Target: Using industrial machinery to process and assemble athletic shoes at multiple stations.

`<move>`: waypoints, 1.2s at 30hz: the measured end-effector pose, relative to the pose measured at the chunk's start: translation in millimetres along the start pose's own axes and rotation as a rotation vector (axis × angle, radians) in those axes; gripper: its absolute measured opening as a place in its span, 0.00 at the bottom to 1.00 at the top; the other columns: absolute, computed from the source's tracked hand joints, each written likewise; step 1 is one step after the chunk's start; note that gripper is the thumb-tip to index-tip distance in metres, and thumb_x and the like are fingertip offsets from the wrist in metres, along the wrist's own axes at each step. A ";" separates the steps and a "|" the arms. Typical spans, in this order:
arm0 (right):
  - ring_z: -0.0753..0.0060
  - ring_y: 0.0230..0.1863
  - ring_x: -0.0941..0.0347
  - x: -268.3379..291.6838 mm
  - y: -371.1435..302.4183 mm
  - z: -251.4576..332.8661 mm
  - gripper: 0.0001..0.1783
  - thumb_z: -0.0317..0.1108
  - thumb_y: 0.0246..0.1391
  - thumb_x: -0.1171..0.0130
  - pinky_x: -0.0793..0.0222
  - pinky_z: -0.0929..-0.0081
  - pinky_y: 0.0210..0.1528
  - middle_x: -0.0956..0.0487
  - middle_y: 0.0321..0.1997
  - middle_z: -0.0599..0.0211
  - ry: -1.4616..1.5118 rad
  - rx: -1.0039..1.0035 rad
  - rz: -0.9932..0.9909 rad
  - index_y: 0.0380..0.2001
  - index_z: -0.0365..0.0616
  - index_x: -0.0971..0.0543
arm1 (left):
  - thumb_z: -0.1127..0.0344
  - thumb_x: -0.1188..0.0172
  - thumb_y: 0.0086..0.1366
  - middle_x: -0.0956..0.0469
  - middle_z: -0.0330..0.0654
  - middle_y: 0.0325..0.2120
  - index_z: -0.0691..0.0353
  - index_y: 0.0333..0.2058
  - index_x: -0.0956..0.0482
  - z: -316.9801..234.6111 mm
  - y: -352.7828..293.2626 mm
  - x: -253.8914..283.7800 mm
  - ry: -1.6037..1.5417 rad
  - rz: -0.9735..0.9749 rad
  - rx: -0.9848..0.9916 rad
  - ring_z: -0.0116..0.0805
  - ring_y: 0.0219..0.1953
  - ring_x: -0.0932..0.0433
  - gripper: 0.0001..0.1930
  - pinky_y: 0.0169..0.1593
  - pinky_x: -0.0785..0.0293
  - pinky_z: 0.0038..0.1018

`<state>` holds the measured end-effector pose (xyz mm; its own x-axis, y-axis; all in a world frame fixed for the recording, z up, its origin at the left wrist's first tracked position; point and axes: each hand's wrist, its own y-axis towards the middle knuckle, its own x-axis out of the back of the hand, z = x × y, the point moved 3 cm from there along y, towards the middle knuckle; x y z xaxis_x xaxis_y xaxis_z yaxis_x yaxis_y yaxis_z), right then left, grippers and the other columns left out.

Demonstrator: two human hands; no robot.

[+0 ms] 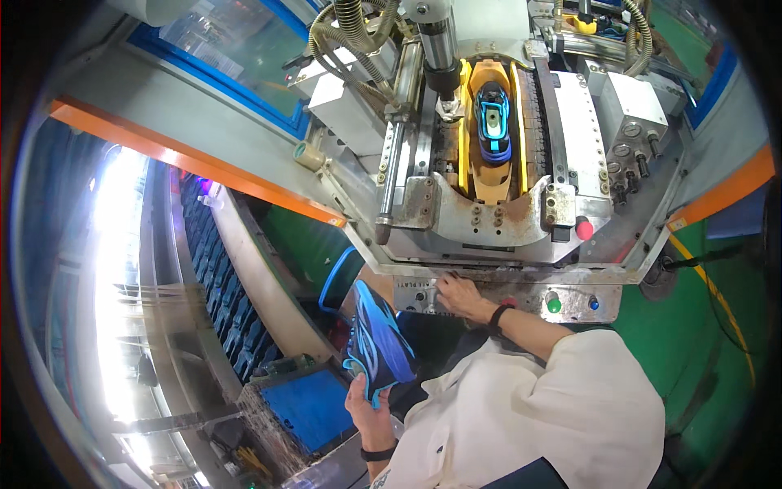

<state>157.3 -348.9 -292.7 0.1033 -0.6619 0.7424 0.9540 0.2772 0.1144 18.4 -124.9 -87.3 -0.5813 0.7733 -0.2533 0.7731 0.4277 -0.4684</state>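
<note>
- Factory machinery filled the view: a steel shoe-lasting machine (505, 220) clamped a blue shoe upper (494, 122) upright on a yellow last (492, 175).
- Her right hand (458, 295), fingers extended, rested on the control panel (562, 301), within reach of the buttons.
- Her left hand (366, 405) gripped a second blue shoe upper (376, 342) low, clear of the machine.
</note>
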 end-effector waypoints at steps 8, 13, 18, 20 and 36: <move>0.50 0.48 0.29 4.9 3.1 -7.1 0.13 0.34 0.51 0.45 0.26 0.59 0.48 0.28 0.46 0.52 0.055 0.023 -0.046 0.39 0.40 0.25 | 0.58 0.36 0.57 0.23 0.40 0.36 0.63 0.40 0.23 5.8 -27.9 8.9 0.128 -0.082 -0.037 0.34 0.40 0.23 0.17 0.38 0.26 0.33; 0.52 0.33 0.26 196.3 55.4 63.2 0.13 0.28 0.47 0.38 0.31 0.60 0.37 0.23 0.28 0.58 0.374 0.281 -0.690 0.38 0.42 0.24 | 0.62 0.37 0.59 0.23 0.39 0.33 0.63 0.37 0.23 7.9 -31.9 18.0 0.025 -0.115 -0.077 0.33 0.35 0.23 0.12 0.35 0.24 0.32; 0.64 0.44 0.24 476.6 134.0 67.5 0.21 0.31 0.52 0.36 0.27 0.71 0.45 0.23 0.43 0.59 0.084 0.417 -1.323 0.48 0.33 0.27 | 0.64 0.38 0.60 0.23 0.39 0.32 0.63 0.36 0.23 16.6 -32.0 17.9 -0.042 -0.110 -0.066 0.32 0.33 0.23 0.09 0.33 0.22 0.31; 0.62 0.40 0.24 527.4 177.9 61.2 0.38 0.38 0.41 0.29 0.27 0.69 0.44 0.21 0.40 0.58 -0.040 0.482 -1.424 0.55 0.36 0.33 | 0.63 0.39 0.60 0.19 0.45 0.38 0.68 0.42 0.23 26.4 -29.0 25.0 -0.037 -0.074 -0.087 0.40 0.39 0.19 0.15 0.40 0.19 0.41; 0.54 0.51 0.27 273.1 271.7 127.9 0.35 0.36 0.43 0.34 0.31 0.64 0.54 0.24 0.45 0.52 0.221 0.505 -0.760 0.56 0.37 0.32 | 0.67 0.38 0.58 0.21 0.40 0.35 0.65 0.41 0.20 48.2 -121.5 90.4 -0.253 -0.513 -0.099 0.32 0.42 0.23 0.13 0.40 0.24 0.32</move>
<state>408.7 -365.3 25.6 -0.3970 -0.8924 0.2142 0.5577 -0.0492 0.8286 -140.2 -129.5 -94.1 -0.9209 0.3250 -0.2152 0.3898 0.7691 -0.5066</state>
